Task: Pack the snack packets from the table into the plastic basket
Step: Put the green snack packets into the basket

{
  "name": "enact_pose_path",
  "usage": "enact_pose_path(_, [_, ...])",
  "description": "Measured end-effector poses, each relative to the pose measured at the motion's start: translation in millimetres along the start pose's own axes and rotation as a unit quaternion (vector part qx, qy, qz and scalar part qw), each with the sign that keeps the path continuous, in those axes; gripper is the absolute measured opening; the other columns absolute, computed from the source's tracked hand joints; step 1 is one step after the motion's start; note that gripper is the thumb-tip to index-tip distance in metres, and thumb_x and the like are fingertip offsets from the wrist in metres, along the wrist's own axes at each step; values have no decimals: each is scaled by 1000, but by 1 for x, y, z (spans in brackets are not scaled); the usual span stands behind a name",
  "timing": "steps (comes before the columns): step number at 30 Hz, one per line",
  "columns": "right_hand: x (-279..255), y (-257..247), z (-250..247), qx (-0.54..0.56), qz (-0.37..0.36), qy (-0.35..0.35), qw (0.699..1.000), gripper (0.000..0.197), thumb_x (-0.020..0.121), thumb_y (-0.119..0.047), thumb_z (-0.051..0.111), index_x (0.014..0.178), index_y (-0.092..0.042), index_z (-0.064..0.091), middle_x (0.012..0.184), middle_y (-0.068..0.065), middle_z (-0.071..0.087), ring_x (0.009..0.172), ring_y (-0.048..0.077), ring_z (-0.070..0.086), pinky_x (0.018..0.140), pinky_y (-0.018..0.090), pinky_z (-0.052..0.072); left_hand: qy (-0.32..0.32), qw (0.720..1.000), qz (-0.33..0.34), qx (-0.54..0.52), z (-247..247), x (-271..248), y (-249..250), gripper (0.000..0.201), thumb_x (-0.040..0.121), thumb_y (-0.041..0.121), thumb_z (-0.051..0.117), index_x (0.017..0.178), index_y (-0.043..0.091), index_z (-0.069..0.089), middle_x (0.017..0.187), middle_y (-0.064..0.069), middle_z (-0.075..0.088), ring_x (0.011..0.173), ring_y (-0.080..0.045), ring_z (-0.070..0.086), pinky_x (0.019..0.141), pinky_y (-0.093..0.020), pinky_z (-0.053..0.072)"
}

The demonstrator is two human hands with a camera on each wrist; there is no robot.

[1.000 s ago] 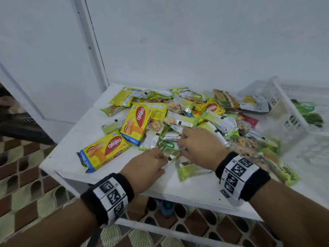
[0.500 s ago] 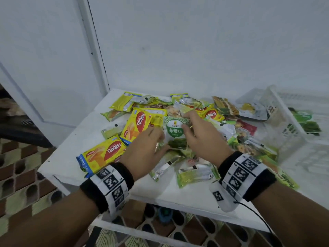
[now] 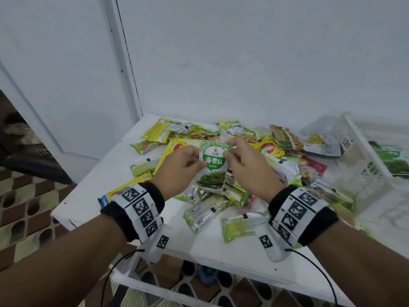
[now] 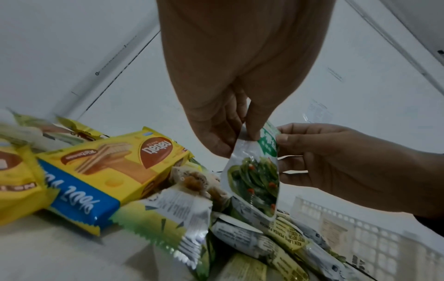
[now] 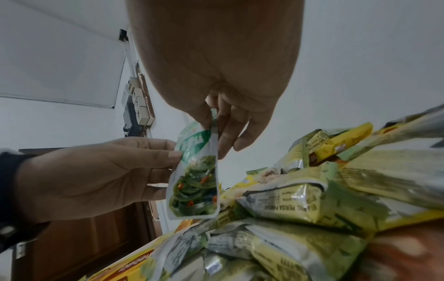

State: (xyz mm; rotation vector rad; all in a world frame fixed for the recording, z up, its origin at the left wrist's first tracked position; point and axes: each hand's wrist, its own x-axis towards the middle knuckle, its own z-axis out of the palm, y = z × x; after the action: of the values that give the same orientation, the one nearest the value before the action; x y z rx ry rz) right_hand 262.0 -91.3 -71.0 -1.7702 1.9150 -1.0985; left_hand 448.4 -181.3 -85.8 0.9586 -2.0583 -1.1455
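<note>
White walls are backing the white table [image 3: 95,196] you are standing at, and a heap of snack packets [image 3: 254,173] is lying across it. At its right end the clear plastic basket [image 3: 363,156] is sitting, with green packets already showing inside. Above the heap you are holding a green-and-white seaweed packet [image 3: 213,167] upright: your left hand [image 3: 179,171] is pinching its left edge, and your right hand [image 3: 250,169] is pinching the right edge, thumbs in front and fingers curled behind.
</note>
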Motion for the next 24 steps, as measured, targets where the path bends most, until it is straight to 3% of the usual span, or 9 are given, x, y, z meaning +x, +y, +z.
enact_pose_path(4, [6, 1, 2, 8, 16, 0, 1000, 27, 105, -32, 52, 131, -25, 49, 95, -4, 70, 78, 8, 67, 76, 32, 53, 6, 1000, -9, -14, -8, 4, -3, 18, 95, 23, 70, 91, 8, 60, 81, -17, 68, 65, -30, 56, 72, -54, 52])
enact_pose_path(8, [10, 6, 5, 18, 42, -27, 999, 37, 102, -37, 58, 136, -27, 47, 98, -10, 71, 87, 5, 69, 86, 38, 56, 20, 998, -32, -47, -17, 9, -5, 19, 95, 17, 70, 84, 5, 59, 69, -10, 66, 64, -21, 59, 72, -48, 56])
enact_pose_path(11, [8, 6, 5, -4, 42, -51, 998, 41, 101, -42, 60, 137, -27, 49, 96, -12, 71, 89, 5, 68, 88, 38, 55, 17, 998, -32, -56, -18, 13, -2, 19, 96, 17, 69, 87, 2, 60, 81, -25, 69, 72, -27, 64, 80, -54, 60])
enact_pose_path(14, [8, 14, -1, -73, 30, -63, 995, 43, 101, -48, 55, 140, -28, 48, 105, -12, 67, 97, 7, 64, 89, 38, 54, 18, 998, -27, -49, -17, 17, -1, 19, 97, 18, 68, 89, 4, 59, 84, -27, 67, 72, -25, 61, 80, -54, 58])
enact_pose_path(16, [8, 29, -7, -181, 24, -92, 979, 50, 100, -55, 51, 143, -30, 47, 125, -4, 60, 115, 14, 57, 97, 40, 50, 19, 998, -25, -50, -17, 21, -2, 19, 97, 19, 67, 85, 9, 57, 78, -26, 63, 69, -25, 56, 74, -54, 56])
enact_pose_path(19, [1, 50, -13, -314, 44, -216, 924, 62, 94, -66, 52, 150, -40, 41, 154, 1, 35, 137, 25, 40, 110, 46, 42, 20, 998, -28, -55, -16, 26, -4, 24, 97, 18, 68, 77, 19, 55, 70, -16, 63, 67, -22, 55, 69, -46, 50])
enact_pose_path(21, [-6, 58, -15, -345, 36, -232, 909, 61, 94, -68, 52, 148, -40, 44, 159, -4, 29, 139, 24, 39, 111, 44, 41, 24, 998, -27, -54, -16, 29, -4, 27, 97, 18, 68, 73, 22, 57, 74, -15, 67, 70, -21, 61, 75, -47, 53])
enact_pose_path(24, [-9, 64, -21, -357, 11, -208, 911, 52, 96, -60, 56, 141, -33, 54, 154, -8, 37, 135, 20, 42, 109, 40, 42, 33, 997, -30, -59, -15, 32, -2, 18, 96, 18, 69, 82, 11, 61, 83, -18, 72, 77, -24, 67, 85, -53, 58])
